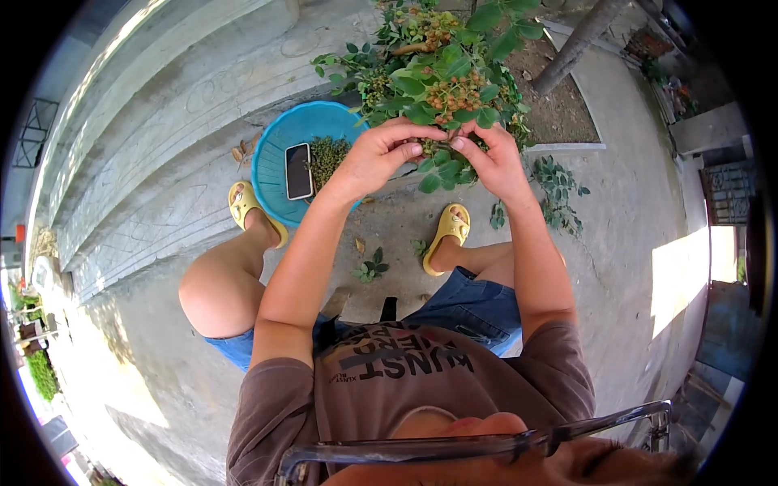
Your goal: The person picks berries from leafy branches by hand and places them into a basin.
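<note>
A bunch of leafy green branches [446, 97] bears clusters of small round berries [455, 95], greenish to reddish-brown, like Sichuan peppercorns. My left hand [381, 158] is closed at the near side of the bunch, its thumb and index finger around a small berry sprig. Close beside it, my right hand [493, 160] pinches the same sprig by its thin stem between thumb and fingers. Leaves partly hide the fingertips of both hands. Left of the branches, a blue plastic basin [271, 138] holds a heap of picked green berries [328, 158] and a smartphone [298, 172].
Concrete steps [162, 113] rise on the left. Leafy cuttings [557, 194] lie on the concrete floor to the right, with a smaller sprig [371, 266] between my feet in yellow slippers [447, 235]. A tree trunk [579, 49] stands in a soil bed at the back right.
</note>
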`<state>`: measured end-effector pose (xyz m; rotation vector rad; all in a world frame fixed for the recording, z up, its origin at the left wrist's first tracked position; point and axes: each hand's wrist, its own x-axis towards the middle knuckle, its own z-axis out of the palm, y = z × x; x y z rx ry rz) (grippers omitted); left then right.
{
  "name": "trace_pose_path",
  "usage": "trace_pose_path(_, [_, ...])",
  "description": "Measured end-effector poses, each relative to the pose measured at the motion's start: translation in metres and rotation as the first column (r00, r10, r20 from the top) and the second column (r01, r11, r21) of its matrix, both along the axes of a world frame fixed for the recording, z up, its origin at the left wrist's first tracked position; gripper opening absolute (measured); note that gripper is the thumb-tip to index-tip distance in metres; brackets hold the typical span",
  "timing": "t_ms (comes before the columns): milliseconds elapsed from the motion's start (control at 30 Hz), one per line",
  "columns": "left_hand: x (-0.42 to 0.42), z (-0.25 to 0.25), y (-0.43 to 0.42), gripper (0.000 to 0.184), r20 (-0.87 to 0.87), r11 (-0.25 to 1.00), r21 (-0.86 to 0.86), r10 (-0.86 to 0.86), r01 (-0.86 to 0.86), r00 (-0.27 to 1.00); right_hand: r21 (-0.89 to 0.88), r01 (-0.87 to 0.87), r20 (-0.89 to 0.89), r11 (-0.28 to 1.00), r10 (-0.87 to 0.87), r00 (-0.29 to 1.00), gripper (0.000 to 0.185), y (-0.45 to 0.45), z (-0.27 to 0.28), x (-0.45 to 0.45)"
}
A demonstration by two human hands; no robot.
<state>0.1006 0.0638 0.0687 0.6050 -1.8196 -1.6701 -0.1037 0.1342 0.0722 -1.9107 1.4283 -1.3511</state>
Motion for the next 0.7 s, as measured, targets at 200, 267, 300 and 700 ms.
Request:
trace_pose_path(200, [0.004,-0.01,-0.001,0.027,-0.094,0.983,0.156,-0.082,0.096,0.992,-0.011,-0.005,-0.047,1.0,0.004,0.999,0.013,0.002,0.004,0.002])
trace_pose_path(267, [0.002,-0.011,0.002,0.017,-0.149,0.965,0.258,-0.012,0.05,0.989,-0.029,-0.016,-0.048,0.999,0.015,0.999,0.012,0.002,0.004,0.003])
trace_pose_path(300, [0.0,-0.011,0.003,0.017,-0.15,0.964,0.26,-0.01,0.049,0.989,-0.049,-0.025,-0.05,0.998,0.023,0.999,0.012,0.002,0.004,0.003])
trace_pose_path(700, [-0.004,-0.011,0.002,0.014,-0.118,0.976,0.213,-0.011,0.036,0.993,0.006,-0.027,-0.025,1.0,0.027,0.999,0.014,0.003,0.001,0.0])
